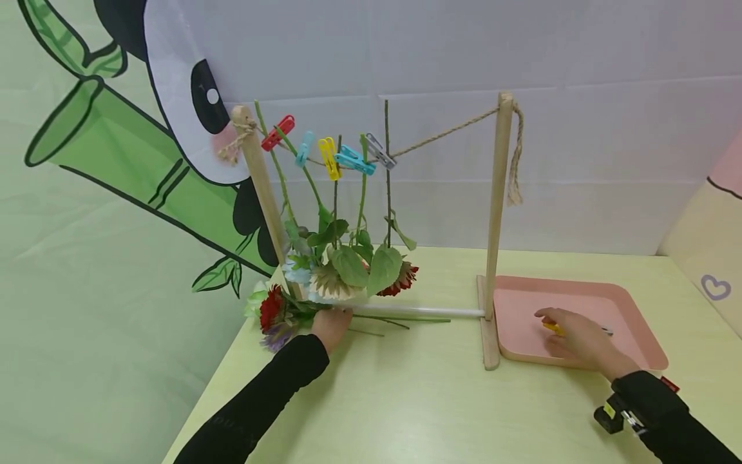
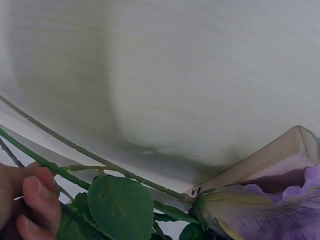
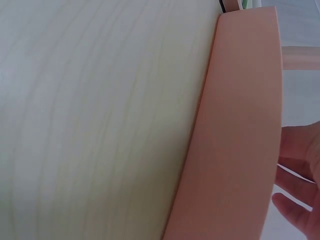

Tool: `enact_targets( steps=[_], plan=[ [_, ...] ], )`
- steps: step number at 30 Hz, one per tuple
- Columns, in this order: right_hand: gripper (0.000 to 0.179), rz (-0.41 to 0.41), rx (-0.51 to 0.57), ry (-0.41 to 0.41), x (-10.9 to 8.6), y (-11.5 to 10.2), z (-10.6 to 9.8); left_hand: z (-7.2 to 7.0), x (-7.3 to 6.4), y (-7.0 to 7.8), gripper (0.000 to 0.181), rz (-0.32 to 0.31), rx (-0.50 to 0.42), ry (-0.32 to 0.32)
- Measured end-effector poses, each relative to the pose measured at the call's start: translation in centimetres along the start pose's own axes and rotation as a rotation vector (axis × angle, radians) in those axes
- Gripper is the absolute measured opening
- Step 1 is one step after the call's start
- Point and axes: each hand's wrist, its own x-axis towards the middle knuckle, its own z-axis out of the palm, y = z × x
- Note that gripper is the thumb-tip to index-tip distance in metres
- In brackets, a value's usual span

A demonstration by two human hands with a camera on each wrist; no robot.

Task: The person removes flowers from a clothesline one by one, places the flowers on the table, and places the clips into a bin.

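Note:
My left hand [image 1: 332,327] is low at the left post, its fingers curled at the stems of loose artificial flowers on the table. A green stem [image 2: 37,159] runs between its fingertips in the left wrist view. Among these flowers are a red bloom [image 1: 270,309] and a purple bloom [image 2: 280,210]. Over the pink tray [image 1: 628,309] hovers my right hand [image 1: 582,338], fingers loosely bent. Beneath them lies a yellow clothespin [image 1: 553,328], with a grey clothespin [image 1: 607,331] beside the hand. The tray's wall hides part of that hand's surroundings in the right wrist view.
A wooden stand with a left post [image 1: 257,167] and right post [image 1: 498,206] carries a sagging rope [image 1: 446,136]. Several flowers hang upside down from it by coloured clothespins, including a red one [image 1: 278,133]. A white rod [image 1: 423,311] joins the posts low down.

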Motion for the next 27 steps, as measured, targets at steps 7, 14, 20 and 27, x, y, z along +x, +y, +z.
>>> enact_targets(
  steps=[7,14,20,27],
  plan=[
    [0.048,0.052,0.048,-0.037,0.2,0.2,0.6,-1.8,-0.7,0.1,0.064,-0.002,-0.008,-0.005],
    [0.048,0.043,0.009,0.006,-0.1,0.5,0.9,-2.9,-0.8,0.6,0.066,-0.010,-0.018,0.032],
    [0.044,0.045,0.012,0.041,-0.5,0.3,1.0,-2.7,-0.2,1.5,0.019,-0.002,-0.039,0.139],
    [0.044,0.037,0.009,0.087,-0.6,-0.3,0.7,-0.6,0.7,1.9,0.016,0.012,-0.059,0.126]
  ],
)
